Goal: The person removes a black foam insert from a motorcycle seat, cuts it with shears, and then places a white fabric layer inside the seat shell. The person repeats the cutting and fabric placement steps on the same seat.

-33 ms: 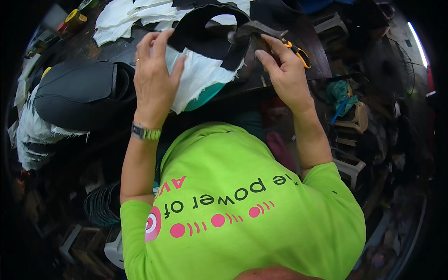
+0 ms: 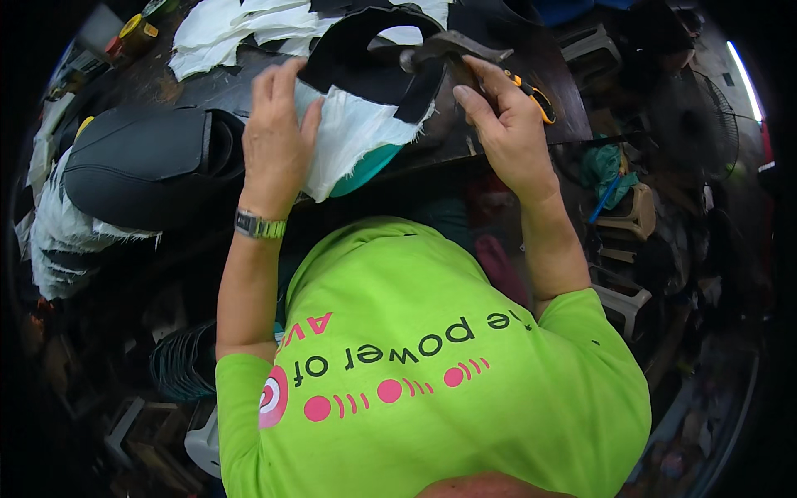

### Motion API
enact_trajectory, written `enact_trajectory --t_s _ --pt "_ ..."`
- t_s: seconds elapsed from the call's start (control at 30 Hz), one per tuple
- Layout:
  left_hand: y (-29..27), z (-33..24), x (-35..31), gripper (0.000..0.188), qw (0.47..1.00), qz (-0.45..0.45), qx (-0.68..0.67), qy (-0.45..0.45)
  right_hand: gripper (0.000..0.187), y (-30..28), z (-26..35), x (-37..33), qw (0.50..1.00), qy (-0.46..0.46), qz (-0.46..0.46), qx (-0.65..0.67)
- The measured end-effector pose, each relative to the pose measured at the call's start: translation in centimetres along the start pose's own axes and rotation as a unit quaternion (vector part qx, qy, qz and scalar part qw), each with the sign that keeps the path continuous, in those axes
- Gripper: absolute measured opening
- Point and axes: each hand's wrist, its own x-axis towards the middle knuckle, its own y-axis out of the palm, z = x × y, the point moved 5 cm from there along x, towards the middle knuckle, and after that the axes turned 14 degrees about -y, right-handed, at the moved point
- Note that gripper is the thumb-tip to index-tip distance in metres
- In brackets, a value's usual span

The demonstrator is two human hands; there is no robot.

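Note:
My right hand (image 2: 510, 120) is closed around the handle of a hammer; its dark metal head (image 2: 455, 48) hangs over the right side of a curved black piece of material (image 2: 340, 54). My left hand (image 2: 278, 145) lies at the left side of that piece, its fingers stretched and its thumb apart, nearest a white cloth with a frayed edge (image 2: 349, 129). A green rounded edge (image 2: 369, 170) shows under the cloth. Whether my left fingertips press on the black piece, I cannot tell.
Left of my left hand, stacked black curved pieces (image 2: 133, 166) rest on frayed white cloth (image 2: 54, 241). More white cloth (image 2: 207, 37) lies at the back of the dark table (image 2: 564, 100). A yellow-and-black handled tool (image 2: 535, 98) lies beside my right hand. Stools (image 2: 627, 212) stand at right.
The hammer head has risen and turned slightly. My left hand has shifted a little, with its wrist a touch to the right.

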Motion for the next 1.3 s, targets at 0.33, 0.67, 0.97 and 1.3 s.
enact_trajectory --t_s 0.33,0.67,0.97,1.3 --pt "4.3 0.5 -6.2 0.024 0.993 0.098 0.050 0.034 0.034 8.5 -0.3 1.4 0.956 0.001 0.205 -0.211" --pt "4.6 0.3 -6.1 0.025 0.992 0.098 0.034 0.072 0.039 9.8 -2.3 0.5 0.963 -0.110 0.171 -0.178" --pt "4.3 0.4 -5.9 0.027 0.989 0.132 0.032 0.064 0.037 7.9 -0.2 4.5 0.955 0.085 0.127 0.254" --pt "4.2 2.2 -2.5 0.025 0.981 0.080 -0.153 -0.088 0.046 -4.4 -3.7 0.7 0.980 0.098 -0.121 0.123"
